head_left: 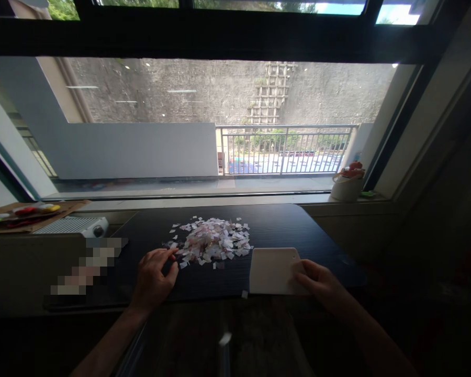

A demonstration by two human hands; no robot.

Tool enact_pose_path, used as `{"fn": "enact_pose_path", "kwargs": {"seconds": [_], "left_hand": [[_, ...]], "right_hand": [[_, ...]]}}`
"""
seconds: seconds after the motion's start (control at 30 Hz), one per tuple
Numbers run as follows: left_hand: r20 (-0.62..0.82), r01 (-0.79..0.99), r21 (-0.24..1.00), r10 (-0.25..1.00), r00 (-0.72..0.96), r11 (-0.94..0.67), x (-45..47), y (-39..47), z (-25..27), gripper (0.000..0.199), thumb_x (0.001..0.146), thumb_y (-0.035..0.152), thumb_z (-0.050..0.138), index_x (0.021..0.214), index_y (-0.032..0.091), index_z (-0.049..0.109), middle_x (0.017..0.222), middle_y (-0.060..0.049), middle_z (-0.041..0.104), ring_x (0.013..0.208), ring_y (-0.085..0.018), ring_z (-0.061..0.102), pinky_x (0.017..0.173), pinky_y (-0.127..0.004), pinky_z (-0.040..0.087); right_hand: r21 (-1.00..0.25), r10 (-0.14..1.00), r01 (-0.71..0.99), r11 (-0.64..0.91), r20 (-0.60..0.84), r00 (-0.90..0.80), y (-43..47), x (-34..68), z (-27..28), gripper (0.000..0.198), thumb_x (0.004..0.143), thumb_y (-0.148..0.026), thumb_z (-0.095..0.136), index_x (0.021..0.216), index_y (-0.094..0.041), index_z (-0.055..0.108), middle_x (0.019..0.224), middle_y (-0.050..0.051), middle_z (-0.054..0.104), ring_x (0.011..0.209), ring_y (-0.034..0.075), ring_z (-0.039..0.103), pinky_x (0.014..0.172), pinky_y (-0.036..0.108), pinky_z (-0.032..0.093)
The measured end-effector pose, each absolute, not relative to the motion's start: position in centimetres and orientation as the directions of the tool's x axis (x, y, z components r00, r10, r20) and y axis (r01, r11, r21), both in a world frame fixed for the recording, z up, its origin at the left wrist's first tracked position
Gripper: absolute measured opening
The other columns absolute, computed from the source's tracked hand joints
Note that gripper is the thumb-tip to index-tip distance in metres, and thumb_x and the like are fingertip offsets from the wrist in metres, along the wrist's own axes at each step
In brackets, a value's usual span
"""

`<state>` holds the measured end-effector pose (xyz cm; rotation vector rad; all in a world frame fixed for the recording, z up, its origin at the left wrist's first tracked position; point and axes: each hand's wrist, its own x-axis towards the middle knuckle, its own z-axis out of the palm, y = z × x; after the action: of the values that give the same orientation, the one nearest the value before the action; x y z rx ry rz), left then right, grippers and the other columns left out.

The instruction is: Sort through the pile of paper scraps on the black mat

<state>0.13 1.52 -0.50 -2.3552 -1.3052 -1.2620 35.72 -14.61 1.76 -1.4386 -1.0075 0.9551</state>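
A loose heap of small white paper scraps [214, 238] lies on the dark table [270, 222], with stray pieces around it. My left hand [155, 275] rests at the heap's left side, fingers bent toward it and thumb apart, with nothing visible in its grasp. Between thumb and fingers, my right hand [317, 277] grips the right edge of a flat white scraper [272, 269], which has rounded corners and a small hole. The scraper is just right of the heap, near the table's front edge. One scrap [245, 294] sits at that edge, left of the scraper's lower corner.
A small blurred white piece [225, 339] shows below the table's front edge. To the left are a white heater [73, 226] and cardboard [68, 207] with colourful items. A white pot [346, 188] stands on the windowsill [220, 203] at the right. Part of the left is pixelated.
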Motion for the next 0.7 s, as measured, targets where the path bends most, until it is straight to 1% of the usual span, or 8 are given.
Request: {"fn": "enact_pose_path", "kwargs": {"seconds": [0.13, 0.27, 0.33, 0.4, 0.47, 0.53, 0.6, 0.7], "left_hand": [[0.749, 0.755, 0.231, 0.607, 0.265, -0.614, 0.1, 1.5, -0.5, 0.027, 0.078, 0.029, 0.049, 0.098, 0.019, 0.065, 0.081, -0.005, 0.067, 0.092, -0.026, 0.060, 0.087, -0.043, 0.045], [0.749, 0.762, 0.217, 0.605, 0.270, -0.610, 0.1, 1.5, -0.4, 0.027, 0.078, 0.030, 0.048, 0.097, 0.019, 0.065, 0.080, -0.005, 0.068, 0.091, -0.026, 0.060, 0.085, -0.043, 0.046], [0.747, 0.765, 0.208, 0.604, 0.277, -0.609, 0.0, 1.6, -0.3, 0.027, 0.079, 0.031, 0.047, 0.097, 0.020, 0.064, 0.081, -0.005, 0.068, 0.090, -0.026, 0.061, 0.085, -0.043, 0.046], [0.753, 0.763, 0.194, 0.592, 0.287, -0.616, -0.1, 1.7, -0.2, 0.027, 0.078, 0.033, 0.047, 0.096, 0.021, 0.063, 0.081, -0.004, 0.068, 0.090, -0.026, 0.061, 0.085, -0.043, 0.046], [0.763, 0.757, 0.177, 0.574, 0.298, -0.629, -0.2, 1.9, -0.2, 0.025, 0.078, 0.036, 0.047, 0.094, 0.024, 0.062, 0.080, -0.002, 0.067, 0.088, -0.025, 0.061, 0.085, -0.043, 0.047], [0.779, 0.759, 0.168, 0.556, 0.289, -0.629, -0.5, 2.3, -0.5, 0.024, 0.078, 0.039, 0.045, 0.093, 0.028, 0.059, 0.081, 0.000, 0.066, 0.087, -0.025, 0.061, 0.084, -0.044, 0.049], [0.774, 0.758, 0.173, 0.563, 0.291, -0.629, -0.9, 2.7, -1.1, 0.023, 0.079, 0.043, 0.044, 0.093, 0.030, 0.057, 0.083, 0.001, 0.065, 0.090, -0.026, 0.060, 0.085, -0.046, 0.048], [0.750, 0.760, 0.217, 0.603, 0.272, -0.612, -1.7, 3.6, -2.3, 0.024, 0.080, 0.043, 0.043, 0.098, 0.032, 0.055, 0.093, 0.001, 0.063, 0.099, -0.028, 0.057, 0.092, -0.048, 0.045]], "right_hand": [[-0.996, 0.948, 0.070, -0.052, -0.027, 0.317, -14.6, 35.8, 1.8, 0.033, 0.065, -0.040, 0.067, 0.087, -0.016, 0.066, 0.075, 0.003, 0.072, 0.069, 0.020, 0.066, 0.056, 0.027, 0.049], [-0.994, 0.945, 0.098, -0.042, -0.008, 0.327, -14.2, 35.6, 1.7, 0.032, 0.066, -0.041, 0.068, 0.087, -0.017, 0.064, 0.074, 0.001, 0.068, 0.064, 0.018, 0.063, 0.047, 0.024, 0.045], [-0.994, 0.949, 0.107, -0.019, 0.015, 0.315, -13.9, 35.4, 1.7, 0.028, 0.068, -0.038, 0.066, 0.086, -0.017, 0.063, 0.076, 0.001, 0.068, 0.067, 0.017, 0.063, 0.047, 0.023, 0.046], [-0.994, 0.952, 0.113, 0.015, 0.049, 0.301, -13.7, 35.1, 1.8, 0.022, 0.070, -0.034, 0.063, 0.085, -0.017, 0.062, 0.078, 0.001, 0.067, 0.070, 0.017, 0.063, 0.051, 0.023, 0.047], [-0.993, 0.955, 0.117, 0.023, 0.057, 0.292, -13.7, 34.8, 2.1, 0.019, 0.069, -0.031, 0.062, 0.082, -0.017, 0.061, 0.072, 0.000, 0.064, 0.064, 0.015, 0.060, 0.048, 0.022, 0.046], [-0.989, 0.949, 0.138, 0.047, 0.087, 0.302, -13.7, 34.5, 2.6, 0.019, 0.071, -0.030, 0.058, 0.084, -0.017, 0.060, 0.074, 0.000, 0.064, 0.065, 0.014, 0.060, 0.050, 0.021, 0.046], [-0.986, 0.944, 0.164, 0.042, 0.093, 0.316, -13.7, 34.3, 3.1, 0.018, 0.071, -0.028, 0.057, 0.085, -0.018, 0.060, 0.072, -0.001, 0.063, 0.064, 0.014, 0.060, 0.049, 0.021, 0.046], [-0.977, 0.932, 0.209, 0.039, 0.111, 0.345, -13.8, 34.2, 3.7, 0.015, 0.069, -0.026, 0.057, 0.081, -0.017, 0.060, 0.071, -0.001, 0.061, 0.063, 0.014, 0.058, 0.049, 0.021, 0.045]]}}
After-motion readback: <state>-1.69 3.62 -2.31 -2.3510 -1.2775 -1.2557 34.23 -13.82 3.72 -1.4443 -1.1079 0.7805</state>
